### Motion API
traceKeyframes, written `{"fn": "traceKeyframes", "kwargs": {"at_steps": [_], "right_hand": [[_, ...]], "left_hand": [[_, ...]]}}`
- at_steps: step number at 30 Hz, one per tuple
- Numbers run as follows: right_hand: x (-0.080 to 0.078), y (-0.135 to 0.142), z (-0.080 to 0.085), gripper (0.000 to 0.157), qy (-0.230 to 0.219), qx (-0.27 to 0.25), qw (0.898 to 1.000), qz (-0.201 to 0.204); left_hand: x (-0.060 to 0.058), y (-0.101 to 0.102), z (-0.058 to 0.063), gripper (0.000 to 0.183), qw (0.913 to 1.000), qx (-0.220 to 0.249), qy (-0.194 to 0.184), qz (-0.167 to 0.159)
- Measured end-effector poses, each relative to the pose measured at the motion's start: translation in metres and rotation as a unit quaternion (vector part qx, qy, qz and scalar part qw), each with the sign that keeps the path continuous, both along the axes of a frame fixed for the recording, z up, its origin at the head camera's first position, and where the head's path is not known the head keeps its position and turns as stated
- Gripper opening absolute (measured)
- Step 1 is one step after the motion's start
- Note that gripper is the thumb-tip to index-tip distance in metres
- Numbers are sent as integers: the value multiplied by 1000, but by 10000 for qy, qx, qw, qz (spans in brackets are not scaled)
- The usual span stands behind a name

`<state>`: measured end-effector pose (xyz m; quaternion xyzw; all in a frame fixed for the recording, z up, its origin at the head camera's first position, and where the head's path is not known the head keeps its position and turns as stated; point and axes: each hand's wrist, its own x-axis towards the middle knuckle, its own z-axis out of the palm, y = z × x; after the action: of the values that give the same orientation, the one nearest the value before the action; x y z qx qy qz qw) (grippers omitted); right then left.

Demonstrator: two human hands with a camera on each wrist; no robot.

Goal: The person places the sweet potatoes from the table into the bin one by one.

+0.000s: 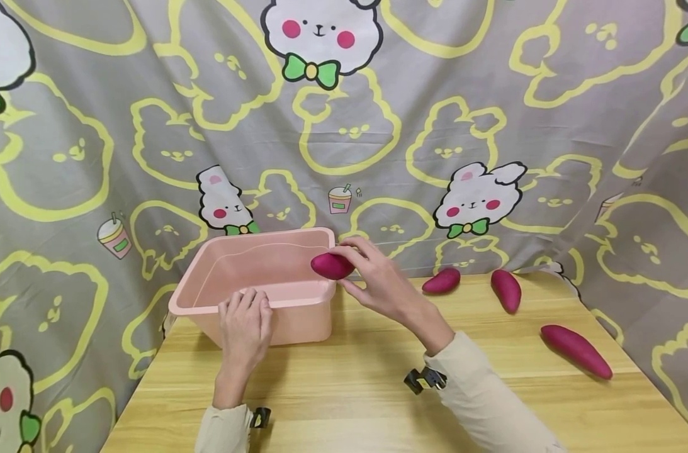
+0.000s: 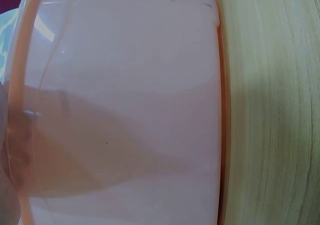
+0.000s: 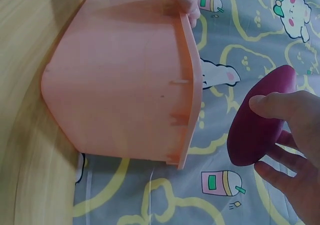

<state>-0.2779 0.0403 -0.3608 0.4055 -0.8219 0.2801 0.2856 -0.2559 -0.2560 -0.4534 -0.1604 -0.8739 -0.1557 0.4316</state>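
Note:
My right hand [image 1: 380, 283] holds a purple sweet potato [image 1: 327, 267] between thumb and fingers, above the right rim of a pink plastic tub [image 1: 304, 324]. In the right wrist view, the sweet potato [image 3: 257, 127] appears apart from the tub [image 3: 120, 75], with the thumb on one side and fingertips on the other. My left hand [image 1: 244, 327] grips the tub's front rim, its fingers bent over the edge. The left wrist view is mostly filled by the tub's outer wall [image 2: 130, 110]. Part of the tub's floor is hidden behind its front wall.
On the right side of the wooden table [image 1: 344, 402] lie three more sweet potatoes: one near the back [image 1: 442, 281], another beside it [image 1: 507, 291], and a longer one [image 1: 576, 352] closer to the right edge. A patterned grey curtain [image 1: 355, 145] hangs behind the table.

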Motion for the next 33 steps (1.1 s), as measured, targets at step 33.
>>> {"fn": "traceKeyframes", "kwargs": {"at_steps": [33], "right_hand": [[-5, -51, -10, 52, 336, 564, 9976, 206]], "left_hand": [[1, 0, 0, 37, 9999, -90, 79, 11]]}}
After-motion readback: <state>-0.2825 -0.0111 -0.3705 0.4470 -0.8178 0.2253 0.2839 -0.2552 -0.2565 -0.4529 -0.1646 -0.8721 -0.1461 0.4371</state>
